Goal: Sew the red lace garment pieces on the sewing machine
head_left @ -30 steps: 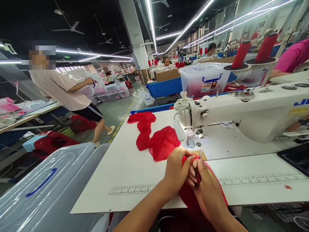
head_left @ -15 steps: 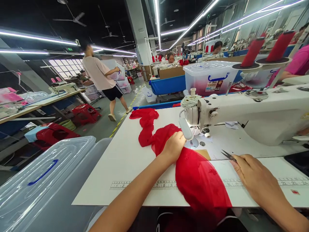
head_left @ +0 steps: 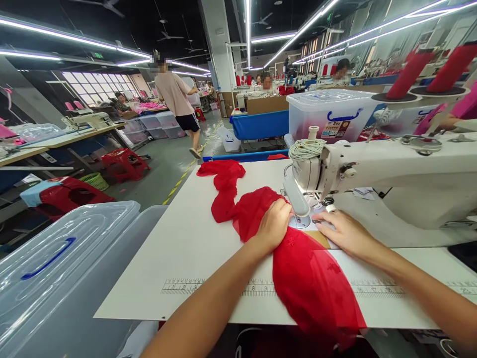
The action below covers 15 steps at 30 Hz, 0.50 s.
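My left hand [head_left: 275,223] is closed on a length of sheer red fabric [head_left: 313,278], just left of the sewing machine's needle area. The fabric trails over the table's front edge, and a narrower scalloped part [head_left: 225,191] lies further back. My right hand [head_left: 341,231] reaches in beside the presser foot, thumb and forefinger close together at the machine's needle plate [head_left: 302,222]. A small dark metal bit shows near those fingertips; whether it is a tool or part of the machine bed, I cannot tell. The white sewing machine [head_left: 402,169] stands behind both hands.
Along the front of the white table [head_left: 149,278] runs a printed ruler [head_left: 182,287]. A lidded clear bin [head_left: 67,258] stands at the left. Behind the machine are another clear box [head_left: 328,114] and red thread cones [head_left: 410,74]. A person [head_left: 177,99] walks in the aisle.
My right hand has moved left and inward to the needle area; the small scissors it held are no longer plainly visible. My left hand stays on the fabric. The person in the aisle is farther off.
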### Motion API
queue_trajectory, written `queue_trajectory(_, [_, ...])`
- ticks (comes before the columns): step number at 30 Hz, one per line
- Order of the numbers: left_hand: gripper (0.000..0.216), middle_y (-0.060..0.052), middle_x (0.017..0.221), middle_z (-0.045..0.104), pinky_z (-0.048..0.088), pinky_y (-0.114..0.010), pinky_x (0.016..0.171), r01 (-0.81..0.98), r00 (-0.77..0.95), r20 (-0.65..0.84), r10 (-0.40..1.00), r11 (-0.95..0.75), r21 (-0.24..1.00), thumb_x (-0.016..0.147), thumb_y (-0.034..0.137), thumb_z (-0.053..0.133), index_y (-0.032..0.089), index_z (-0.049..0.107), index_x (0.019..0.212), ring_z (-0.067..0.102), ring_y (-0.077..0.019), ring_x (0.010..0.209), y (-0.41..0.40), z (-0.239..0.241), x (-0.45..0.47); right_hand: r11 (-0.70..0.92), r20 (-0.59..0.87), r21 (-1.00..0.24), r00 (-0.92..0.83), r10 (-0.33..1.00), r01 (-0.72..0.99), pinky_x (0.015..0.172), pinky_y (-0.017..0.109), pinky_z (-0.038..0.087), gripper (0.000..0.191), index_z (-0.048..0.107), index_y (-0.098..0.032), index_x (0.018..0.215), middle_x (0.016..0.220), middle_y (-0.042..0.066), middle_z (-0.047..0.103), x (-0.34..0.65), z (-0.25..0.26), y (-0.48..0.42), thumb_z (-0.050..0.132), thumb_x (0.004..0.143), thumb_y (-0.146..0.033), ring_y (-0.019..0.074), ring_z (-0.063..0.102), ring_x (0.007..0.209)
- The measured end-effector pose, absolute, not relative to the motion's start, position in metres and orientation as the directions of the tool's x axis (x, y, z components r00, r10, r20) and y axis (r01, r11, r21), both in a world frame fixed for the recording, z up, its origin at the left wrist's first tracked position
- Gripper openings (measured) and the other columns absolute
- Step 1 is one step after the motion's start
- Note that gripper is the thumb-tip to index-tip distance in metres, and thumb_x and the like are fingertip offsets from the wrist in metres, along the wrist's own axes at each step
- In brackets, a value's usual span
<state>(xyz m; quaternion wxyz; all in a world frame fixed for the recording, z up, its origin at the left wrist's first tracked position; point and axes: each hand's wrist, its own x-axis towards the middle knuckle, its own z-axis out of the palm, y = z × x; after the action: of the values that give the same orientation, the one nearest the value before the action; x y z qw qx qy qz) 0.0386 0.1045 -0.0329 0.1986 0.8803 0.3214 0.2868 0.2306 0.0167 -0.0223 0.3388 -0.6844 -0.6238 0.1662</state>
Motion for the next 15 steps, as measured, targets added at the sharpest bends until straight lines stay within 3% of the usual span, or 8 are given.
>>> queue_trajectory(8, [0.022,-0.005,0.092,0.056,0.049,-0.031,0.079,0.434,0.634,0.374,0.677,-0.711,0.553,0.093,0.014,0.041,0.021,0.052,0.076,0.054,-0.0198,0.088,0.108,-0.036,0.039,-0.012,0.151,-0.762,0.195,0.969,0.647,0.077,0.040,0.051,0.031,0.076,-0.024,0.086,0.089,0.006,0.076,0.221,-0.036,0.043,0.054,0.075,-0.042,0.0287,0.067,0.087])
queue_trajectory(15, [0.021,-0.005,0.090,0.056,0.047,-0.031,0.074,0.431,0.623,0.369,0.690,-0.695,0.575,0.093,0.015,0.045,0.020,0.057,0.077,0.054,-0.0204,0.085,0.108,-0.034,0.039,-0.036,0.127,-0.805,0.231,0.965,0.593,0.083,0.042,0.051,0.029,0.075,-0.021,0.084,0.090,0.009,0.077,0.225,-0.046,0.048,0.066,0.074,-0.047,0.0307,0.068,0.091])
